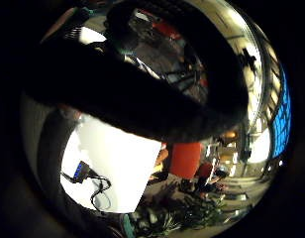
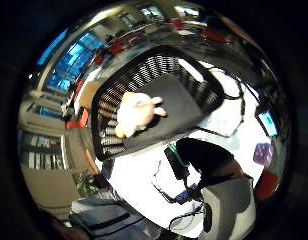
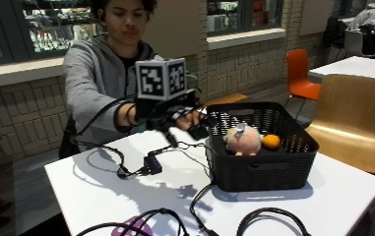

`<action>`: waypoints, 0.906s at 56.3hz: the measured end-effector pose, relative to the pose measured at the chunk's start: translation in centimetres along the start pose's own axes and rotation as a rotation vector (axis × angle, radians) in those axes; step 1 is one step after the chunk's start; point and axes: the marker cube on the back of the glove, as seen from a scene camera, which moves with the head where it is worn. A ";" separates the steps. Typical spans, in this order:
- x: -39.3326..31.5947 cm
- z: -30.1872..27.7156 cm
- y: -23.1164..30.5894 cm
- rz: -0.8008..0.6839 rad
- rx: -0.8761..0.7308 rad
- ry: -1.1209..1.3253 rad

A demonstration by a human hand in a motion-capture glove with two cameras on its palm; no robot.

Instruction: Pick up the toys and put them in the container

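while hand [image 3: 186, 119] hovers at rim of black slatted basket [image 3: 259, 169], fingers relaxed, empty; pink plush pig [image 3: 242, 139] and orange ball [image 3: 271, 141] already inside; purple toy [image 3: 129, 229] left on worktop [image 3: 95, 194].

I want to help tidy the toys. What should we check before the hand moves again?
1. Basket upright on the table: ok.
2. Pink plush toy inside the basket: ok.
3. Orange ball inside, beside the plush toy: ok.
4. Gloved hand near the basket's rim, holding nothing: cannot tell, it is mostly hidden.
5. Purple thing at the table's near edge, out of the basket: not ok if it is a toy.
6. Cables lying in front of the basket: not ok, could snag.
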 end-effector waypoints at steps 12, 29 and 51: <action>12.9 4.5 2.4 0.257 -0.141 0.016; 16.6 14.6 4.8 0.367 -0.318 -0.097; 15.3 17.9 3.3 0.431 -0.032 -0.043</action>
